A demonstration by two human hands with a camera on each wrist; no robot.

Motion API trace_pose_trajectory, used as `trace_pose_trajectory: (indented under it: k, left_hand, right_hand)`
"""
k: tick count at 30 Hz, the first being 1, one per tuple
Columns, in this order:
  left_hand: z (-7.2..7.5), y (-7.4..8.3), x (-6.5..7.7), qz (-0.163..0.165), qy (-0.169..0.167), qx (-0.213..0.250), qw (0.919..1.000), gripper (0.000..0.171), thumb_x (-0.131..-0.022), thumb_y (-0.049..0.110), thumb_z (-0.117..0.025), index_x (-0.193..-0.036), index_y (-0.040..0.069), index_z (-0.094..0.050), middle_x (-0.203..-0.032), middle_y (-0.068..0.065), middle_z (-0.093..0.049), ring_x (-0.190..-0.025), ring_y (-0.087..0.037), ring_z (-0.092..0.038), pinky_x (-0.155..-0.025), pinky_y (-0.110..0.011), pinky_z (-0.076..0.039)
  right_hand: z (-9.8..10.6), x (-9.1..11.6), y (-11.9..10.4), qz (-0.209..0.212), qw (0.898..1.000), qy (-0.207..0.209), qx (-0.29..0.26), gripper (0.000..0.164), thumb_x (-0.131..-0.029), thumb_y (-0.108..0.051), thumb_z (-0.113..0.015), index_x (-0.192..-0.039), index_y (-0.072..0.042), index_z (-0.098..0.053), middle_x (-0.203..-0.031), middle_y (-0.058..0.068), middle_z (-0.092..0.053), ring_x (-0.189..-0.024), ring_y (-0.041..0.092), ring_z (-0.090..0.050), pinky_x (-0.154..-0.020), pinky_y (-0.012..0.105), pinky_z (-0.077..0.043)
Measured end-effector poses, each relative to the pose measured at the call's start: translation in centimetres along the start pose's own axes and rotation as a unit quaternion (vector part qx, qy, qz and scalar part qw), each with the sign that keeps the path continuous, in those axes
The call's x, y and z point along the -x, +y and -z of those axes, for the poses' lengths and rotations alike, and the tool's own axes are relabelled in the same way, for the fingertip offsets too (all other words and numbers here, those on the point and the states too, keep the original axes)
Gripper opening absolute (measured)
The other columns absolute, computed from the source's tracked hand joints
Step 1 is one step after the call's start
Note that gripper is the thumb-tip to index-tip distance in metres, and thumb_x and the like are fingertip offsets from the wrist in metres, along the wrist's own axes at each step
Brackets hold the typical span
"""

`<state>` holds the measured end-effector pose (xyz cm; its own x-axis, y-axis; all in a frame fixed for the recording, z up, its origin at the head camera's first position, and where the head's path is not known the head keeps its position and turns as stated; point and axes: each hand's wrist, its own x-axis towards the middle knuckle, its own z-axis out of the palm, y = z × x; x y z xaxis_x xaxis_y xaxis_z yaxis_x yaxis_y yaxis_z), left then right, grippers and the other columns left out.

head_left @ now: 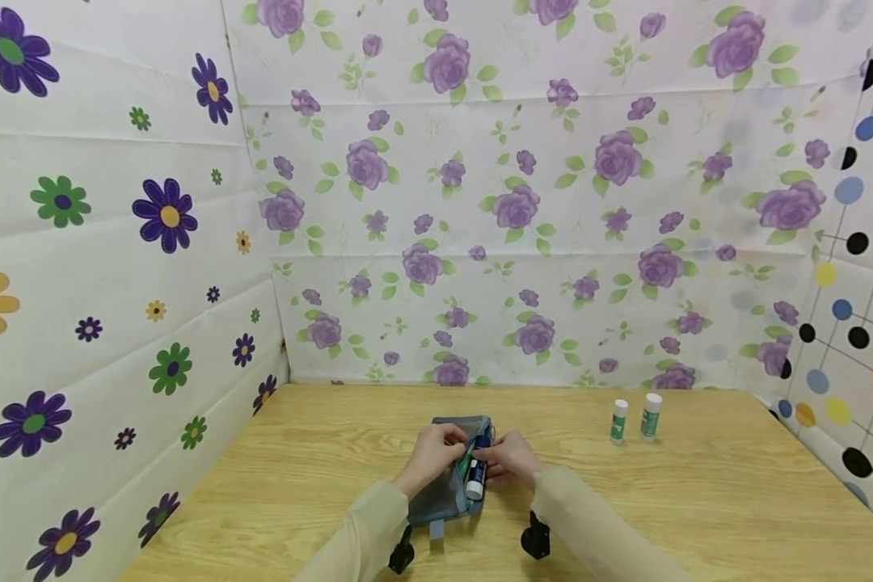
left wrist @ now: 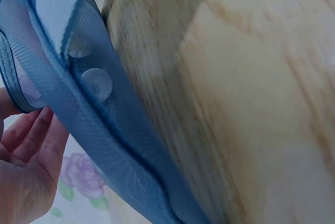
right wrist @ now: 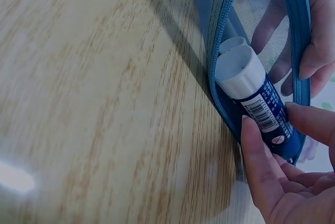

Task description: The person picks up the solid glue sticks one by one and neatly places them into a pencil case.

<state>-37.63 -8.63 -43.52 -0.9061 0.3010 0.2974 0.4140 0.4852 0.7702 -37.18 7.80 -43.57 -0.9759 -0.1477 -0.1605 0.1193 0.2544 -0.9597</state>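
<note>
A blue mesh zipper pouch [head_left: 429,499] stands tilted on the table between the two hands, its zipper open. My left hand [head_left: 436,454] pinches the pouch's zipper edge, seen also at the upper right of the right wrist view. With thumb and fingers, my right hand [head_left: 511,459] grips a dark blue glue stick [right wrist: 264,110] with a white cap, lying in the pouch's mouth. Behind it a second white round end [right wrist: 232,43] shows inside the pouch. The left wrist view shows two pale round ends [left wrist: 97,84] through the mesh. Something green [head_left: 466,463] also shows within the pouch.
Two green-and-white glue sticks [head_left: 618,421] stand upright at the back right of the wooden table [head_left: 320,436]. A fabric tab [head_left: 436,529] hangs from the pouch's near end. Flower-patterned cloth walls [head_left: 480,307] border the table at the back and left; a dotted one stands right.
</note>
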Motion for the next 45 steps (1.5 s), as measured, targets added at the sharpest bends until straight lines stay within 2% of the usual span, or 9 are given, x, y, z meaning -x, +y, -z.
trace_pose_trajectory:
  k: [11,19,23,28,32,40,45]
  left_hand:
    - [0.2,0.4,-0.2,0.002,0.0,-0.006,1.0,0.014,-0.083,0.0,-0.056,-0.094,-0.002,-0.064,-0.077,0.0,-0.059,-0.055,-0.013,-0.052,-0.041,-0.027,-0.045]
    - [0.3,0.6,-0.2,0.001,0.002,-0.01,0.9999,0.015,-0.082,0.0,-0.056,-0.094,-0.003,-0.064,-0.076,0.0,-0.058,-0.054,-0.012,-0.052,-0.041,-0.026,-0.044]
    - [0.3,0.5,-0.3,0.003,0.004,-0.01,0.9999,0.014,-0.081,-0.001,-0.056,-0.093,-0.002,-0.064,-0.076,0.0,-0.058,-0.055,-0.012,-0.052,-0.041,-0.026,-0.044]
    - [0.2,0.3,-0.3,0.002,0.006,-0.012,0.9999,0.014,-0.08,-0.001,-0.057,-0.093,-0.002,-0.064,-0.076,0.0,-0.058,-0.056,-0.011,-0.052,-0.041,-0.026,-0.044]
    - [0.3,0.2,-0.2,0.003,0.006,-0.01,0.9999,0.014,-0.081,-0.001,-0.057,-0.093,-0.002,-0.064,-0.076,-0.001,-0.058,-0.056,-0.012,-0.052,-0.04,-0.026,-0.044]
    - [0.3,0.1,-0.1,0.005,0.006,-0.009,0.9999,0.015,-0.081,-0.002,-0.056,-0.094,-0.002,-0.064,-0.076,-0.001,-0.058,-0.055,-0.012,-0.052,-0.04,-0.026,-0.043]
    - [0.3,0.1,0.0,-0.001,0.009,-0.007,0.9999,0.015,-0.081,-0.002,-0.057,-0.094,-0.004,-0.064,-0.075,-0.001,-0.058,-0.053,-0.012,-0.051,-0.04,-0.026,-0.043]
  right_hand:
    - [0.0,-0.1,0.0,0.001,1.0,0.002,0.001,0.016,-0.084,-0.01,-0.064,-0.083,0.006,-0.059,-0.07,0.013,-0.059,-0.054,0.017,-0.057,-0.059,0.036,-0.052]
    - [0.1,-0.4,0.0,-0.001,1.0,0.007,-0.008,0.014,-0.083,-0.005,-0.063,-0.073,0.0,-0.055,-0.071,0.013,-0.058,-0.056,0.018,-0.058,-0.059,0.036,-0.052]
    - [0.2,-0.2,-0.2,-0.001,1.0,0.01,-0.001,0.011,-0.084,-0.005,-0.062,-0.08,0.004,-0.058,-0.074,0.015,-0.059,-0.059,0.019,-0.058,-0.059,0.035,-0.052]
    - [0.6,0.4,-0.6,0.006,1.0,0.009,-0.009,0.017,-0.084,-0.006,-0.062,-0.092,0.009,-0.058,-0.08,0.019,-0.06,-0.065,0.024,-0.061,-0.06,0.036,-0.052]
    - [1.1,0.6,-0.6,0.027,0.999,0.009,-0.022,0.023,-0.085,-0.008,-0.062,-0.099,0.009,-0.054,-0.085,0.022,-0.06,-0.068,0.028,-0.061,-0.059,0.038,-0.052]
    - [2.0,0.7,-0.6,0.063,0.997,0.019,-0.026,0.03,-0.085,-0.015,-0.063,-0.103,0.007,-0.054,-0.09,0.021,-0.06,-0.075,0.032,-0.06,-0.063,0.042,-0.051]
    - [2.7,0.7,-0.6,0.088,0.995,0.042,-0.029,0.029,-0.085,-0.016,-0.063,-0.102,0.006,-0.056,-0.088,0.019,-0.06,-0.076,0.034,-0.06,-0.063,0.043,-0.051]
